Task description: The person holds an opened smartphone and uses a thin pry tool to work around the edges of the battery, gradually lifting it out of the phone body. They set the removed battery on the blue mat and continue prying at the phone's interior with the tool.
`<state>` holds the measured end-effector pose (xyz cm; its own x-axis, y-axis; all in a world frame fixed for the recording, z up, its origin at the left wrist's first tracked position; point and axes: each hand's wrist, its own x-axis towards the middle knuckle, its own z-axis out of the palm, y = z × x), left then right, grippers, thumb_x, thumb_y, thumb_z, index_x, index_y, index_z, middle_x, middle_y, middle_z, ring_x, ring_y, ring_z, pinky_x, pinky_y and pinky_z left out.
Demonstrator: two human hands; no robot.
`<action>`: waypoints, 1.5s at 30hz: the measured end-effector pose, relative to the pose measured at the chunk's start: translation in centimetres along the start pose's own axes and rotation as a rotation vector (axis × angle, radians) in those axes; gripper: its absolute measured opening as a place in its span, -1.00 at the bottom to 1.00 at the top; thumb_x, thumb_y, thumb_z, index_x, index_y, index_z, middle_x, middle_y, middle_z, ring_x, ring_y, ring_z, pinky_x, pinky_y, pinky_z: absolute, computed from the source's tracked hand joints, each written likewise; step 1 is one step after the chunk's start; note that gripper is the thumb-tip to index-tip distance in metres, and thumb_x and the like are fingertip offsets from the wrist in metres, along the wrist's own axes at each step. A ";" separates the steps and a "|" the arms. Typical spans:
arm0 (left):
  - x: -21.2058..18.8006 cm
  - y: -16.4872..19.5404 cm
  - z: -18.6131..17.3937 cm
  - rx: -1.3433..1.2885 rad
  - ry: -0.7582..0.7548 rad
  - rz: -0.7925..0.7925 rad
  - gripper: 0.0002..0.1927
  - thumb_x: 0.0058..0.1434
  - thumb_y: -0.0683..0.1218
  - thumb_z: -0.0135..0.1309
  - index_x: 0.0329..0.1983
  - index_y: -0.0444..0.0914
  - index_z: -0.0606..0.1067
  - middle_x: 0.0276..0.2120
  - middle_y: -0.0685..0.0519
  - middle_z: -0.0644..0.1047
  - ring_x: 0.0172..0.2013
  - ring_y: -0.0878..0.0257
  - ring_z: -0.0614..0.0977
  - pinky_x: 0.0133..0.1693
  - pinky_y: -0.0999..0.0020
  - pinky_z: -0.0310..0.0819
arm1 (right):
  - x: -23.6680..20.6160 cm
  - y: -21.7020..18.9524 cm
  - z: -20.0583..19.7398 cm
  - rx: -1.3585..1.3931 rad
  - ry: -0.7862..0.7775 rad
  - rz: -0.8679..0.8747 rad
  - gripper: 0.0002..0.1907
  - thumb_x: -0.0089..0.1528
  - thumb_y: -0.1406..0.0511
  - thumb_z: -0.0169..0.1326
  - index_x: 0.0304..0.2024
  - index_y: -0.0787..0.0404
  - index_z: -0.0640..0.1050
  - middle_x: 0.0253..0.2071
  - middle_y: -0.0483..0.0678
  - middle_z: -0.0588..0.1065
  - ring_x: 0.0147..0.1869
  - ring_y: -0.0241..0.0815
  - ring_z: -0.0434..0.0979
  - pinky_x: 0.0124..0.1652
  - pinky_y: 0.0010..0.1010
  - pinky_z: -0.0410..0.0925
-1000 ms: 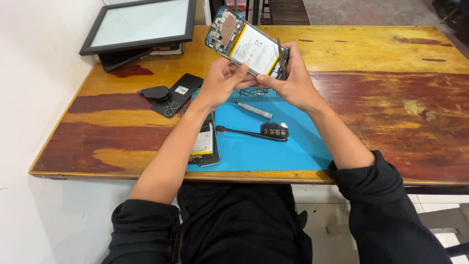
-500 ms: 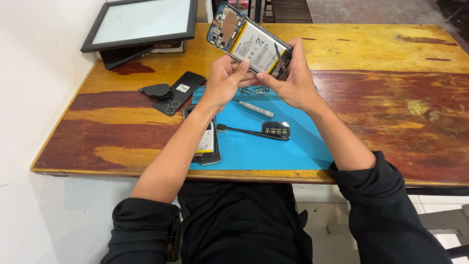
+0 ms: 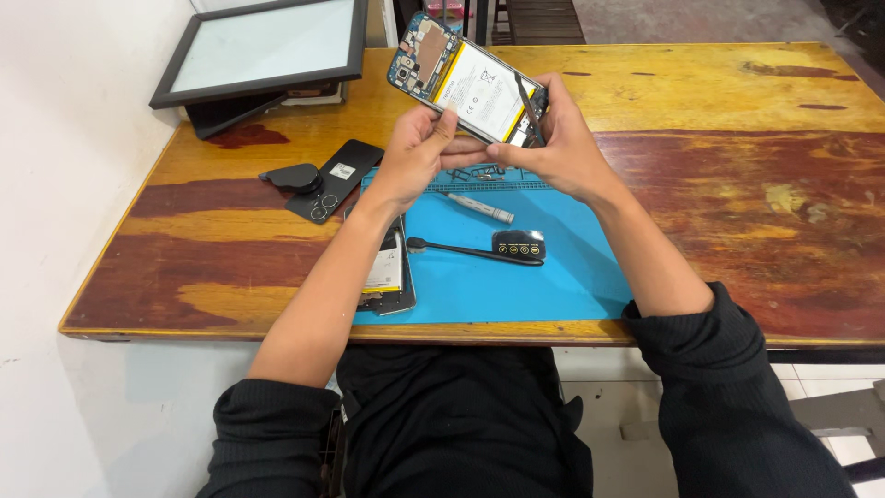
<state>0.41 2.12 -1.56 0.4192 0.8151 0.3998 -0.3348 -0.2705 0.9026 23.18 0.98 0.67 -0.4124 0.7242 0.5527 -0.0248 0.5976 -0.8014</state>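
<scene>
Both hands hold an opened smartphone raised above the table, its back cover off so the white battery and circuit board show. My left hand grips its lower long edge with the thumb on the battery. My right hand grips the phone's right end, and a thin dark tool lies across the battery next to its fingers. Below the hands a blue work mat lies on the wooden table.
On the mat lie a silver screwdriver, a black brush-like tool and a second opened phone partly under my left forearm. A black back cover and a small black piece lie left. A framed screen panel leans at the back left.
The phone has tilted and shifted slightly in my hands; my left thumb has moved up onto the battery. The things on the table have not moved.
</scene>
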 end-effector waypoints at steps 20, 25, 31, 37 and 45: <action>-0.4 0.6 0.3 0.037 -0.058 0.063 -0.38 0.43 0.18 -0.07 0.23 -0.45 0.33 0.09 -0.25 0.58 0.05 -0.07 0.71 0.07 0.12 0.73 | -0.2 -0.2 0.0 0.021 0.039 0.047 -0.32 0.16 0.38 0.39 0.21 0.30 0.29 0.11 0.00 0.49 0.21 -0.24 0.54 0.05 -0.37 0.58; -0.3 0.4 0.2 0.020 -0.046 0.071 -0.41 0.44 0.15 -0.06 0.23 -0.46 0.33 0.09 -0.26 0.58 0.05 -0.07 0.71 0.05 0.13 0.68 | -0.1 -0.7 0.3 0.054 0.037 0.037 -0.34 0.20 0.42 0.34 0.23 0.30 0.27 0.12 0.02 0.48 0.21 -0.22 0.54 0.00 -0.36 0.59; 0.0 -0.4 0.0 0.001 0.000 0.086 -0.48 0.46 0.10 -0.07 0.19 -0.46 0.31 0.07 -0.28 0.58 0.02 -0.08 0.71 0.04 0.12 0.74 | -0.2 -0.4 0.7 0.067 0.011 0.066 -0.39 0.27 0.47 0.25 0.24 0.29 0.19 0.07 0.03 0.46 0.06 -0.26 0.56 -0.17 -0.43 0.54; 0.0 -0.8 -0.3 0.035 0.009 0.095 -0.51 0.48 0.07 -0.08 0.17 -0.47 0.33 0.05 -0.29 0.58 0.00 -0.09 0.72 0.03 0.11 0.75 | -0.2 0.4 1.0 0.082 0.022 0.089 -0.46 0.28 0.47 0.23 0.15 0.27 0.19 0.00 0.02 0.47 -0.10 -0.30 0.55 -0.25 -0.46 0.49; 0.0 -0.5 -0.2 0.039 0.045 0.071 -0.49 0.47 0.10 -0.09 0.15 -0.47 0.34 0.02 -0.30 0.60 -0.06 -0.09 0.74 -0.05 0.13 0.75 | -0.4 0.1 1.1 0.064 0.050 0.106 -0.47 0.27 0.47 0.27 0.09 0.28 0.20 -0.08 0.01 0.49 -0.21 -0.30 0.55 -0.29 -0.46 0.47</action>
<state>0.44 2.31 -2.09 0.3569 0.8153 0.4559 -0.3287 -0.3472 0.8783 22.30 0.39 0.13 -0.3700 0.7991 0.4739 -0.0424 0.4950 -0.8679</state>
